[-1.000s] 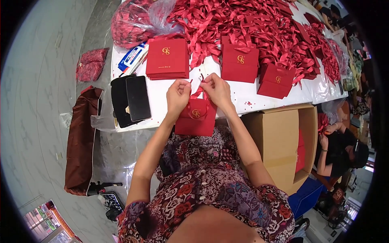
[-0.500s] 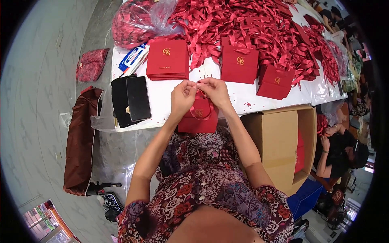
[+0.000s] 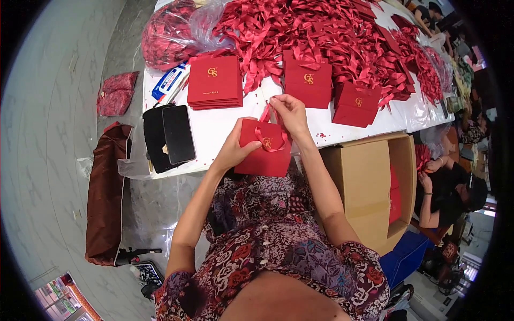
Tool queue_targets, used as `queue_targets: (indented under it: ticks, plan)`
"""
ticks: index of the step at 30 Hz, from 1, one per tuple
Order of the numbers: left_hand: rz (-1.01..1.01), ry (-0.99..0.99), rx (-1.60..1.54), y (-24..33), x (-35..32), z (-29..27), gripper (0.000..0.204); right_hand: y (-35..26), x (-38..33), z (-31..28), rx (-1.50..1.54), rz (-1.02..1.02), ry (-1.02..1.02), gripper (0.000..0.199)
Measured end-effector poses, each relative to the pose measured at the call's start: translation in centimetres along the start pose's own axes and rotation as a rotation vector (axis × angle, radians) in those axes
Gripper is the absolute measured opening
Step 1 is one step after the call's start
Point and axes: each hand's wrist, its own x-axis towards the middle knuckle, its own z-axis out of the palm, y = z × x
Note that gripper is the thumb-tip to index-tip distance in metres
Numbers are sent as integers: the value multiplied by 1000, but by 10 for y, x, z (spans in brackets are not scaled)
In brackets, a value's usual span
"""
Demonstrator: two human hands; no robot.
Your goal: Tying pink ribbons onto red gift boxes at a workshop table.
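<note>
A small red paper gift bag (image 3: 262, 165) with a gold emblem is over my lap at the table's near edge. My left hand (image 3: 235, 148) is closed on its left side, the thumb lying across the front. Above the bag's top edge, my right hand (image 3: 292, 116) pinches a red ribbon (image 3: 265, 113) between thumb and fingertips. One ribbon loop hangs down over the front. Beyond my hands lie a neat stack of red bags (image 3: 215, 80), a second pile of bags (image 3: 308, 83) and a third pile (image 3: 356, 104) farther right.
A large heap of red ribbons (image 3: 316, 32) covers the table's far side. At left are a phone (image 3: 179, 134) on a black pouch and a blue-and-white packet (image 3: 170, 83). An open cardboard box (image 3: 367, 187) stands right of my lap. Another person (image 3: 450, 187) works at far right.
My left hand has dropped from the ribbon to the bag's left side. My right hand has moved slightly right and up, drawing the ribbon above the bag.
</note>
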Motion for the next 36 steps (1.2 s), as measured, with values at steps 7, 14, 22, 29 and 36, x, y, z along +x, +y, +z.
queue_targets:
  ticks: [7, 14, 22, 29, 36]
  plan:
    - [30, -23, 90, 15, -19, 14, 50, -14, 14, -10, -55, -12, 91, 14]
    - [33, 230, -36, 27, -1, 20, 48, -13, 1, -32, -56, -189, 205, 31]
    - [256, 333, 143, 56, 96, 29, 53, -31, -42, -28, -235, -421, 305, 54]
    - [184, 224, 125, 25, 120, 58, 64, -36, -3, -71, -786, -592, 530, 50]
    - [375, 357, 649, 11, 74, 17, 56, -9, 14, -80, -1143, -659, 466, 67]
